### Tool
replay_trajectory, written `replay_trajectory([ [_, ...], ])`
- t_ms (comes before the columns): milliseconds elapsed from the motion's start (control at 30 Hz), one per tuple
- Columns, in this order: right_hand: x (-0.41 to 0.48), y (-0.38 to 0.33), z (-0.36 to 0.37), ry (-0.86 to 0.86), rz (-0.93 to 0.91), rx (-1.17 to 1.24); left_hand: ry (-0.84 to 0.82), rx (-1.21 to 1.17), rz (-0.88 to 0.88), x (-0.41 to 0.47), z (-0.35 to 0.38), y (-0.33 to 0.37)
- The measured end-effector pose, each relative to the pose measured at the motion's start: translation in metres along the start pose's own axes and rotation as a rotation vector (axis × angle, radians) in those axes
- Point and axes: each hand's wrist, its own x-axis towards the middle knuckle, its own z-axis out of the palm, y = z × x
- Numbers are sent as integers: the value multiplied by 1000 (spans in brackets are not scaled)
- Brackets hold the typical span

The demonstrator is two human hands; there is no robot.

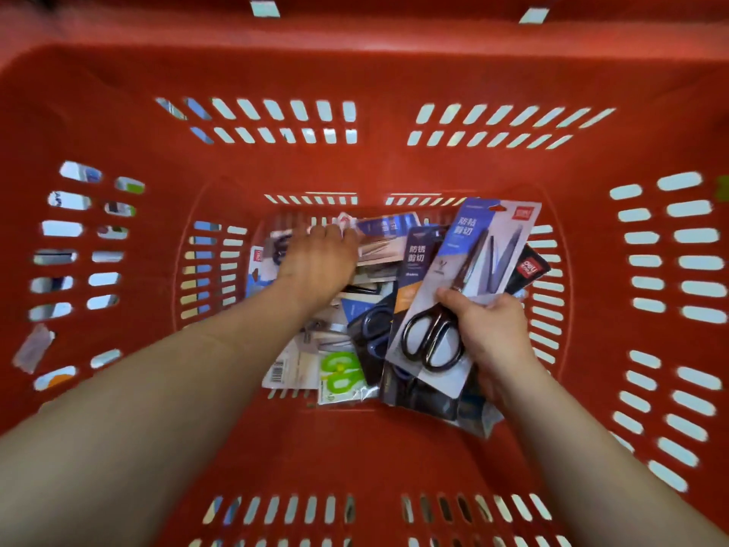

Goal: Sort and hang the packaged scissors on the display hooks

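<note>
Your right hand (489,333) pinches the fanned scissor packs (461,270) by the basket's (355,73) right side, so let your left hand (319,258), fingers curled with their hold impossible to tell, lift one pack squarely from the far-edge pile (374,270).

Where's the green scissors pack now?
Head view: green scissors pack lies on the basket floor, near edge, between a barcode card and the black scissors pack held by the right hand.

A blue-grey carded pack of black-handled scissors (461,294) is held tilted, handles nearest, by the right hand (489,333). Other scissor packs (378,250) are heaped overlapping on the basket (374,163) floor, a green-handled pack (341,375) at the near edge.
</note>
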Motion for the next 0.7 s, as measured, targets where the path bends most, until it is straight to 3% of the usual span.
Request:
replay_trajectory([
  [133,-24,-11,-7,28,-15,13,-128,-124,-129,-28,-41,-17],
  [200,-43,-21,-11,39,-22,-10,-221,-298,-275,-53,-69,-25],
  [267,-65,-35,-17,19,-39,-19,-207,-518,-367,-81,-103,-28],
  [367,-103,-58,-25,-42,-94,-21,-98,-786,-368,-124,-167,-8],
  [500,-155,-92,-33,-143,-116,103,45,-875,-290,-173,-245,35],
  [633,-199,-123,-60,-141,-73,185,-80,-1275,-347,-197,-298,38],
  [700,-219,-138,-75,-138,-54,223,-53,-1428,-315,-204,-313,30],
])
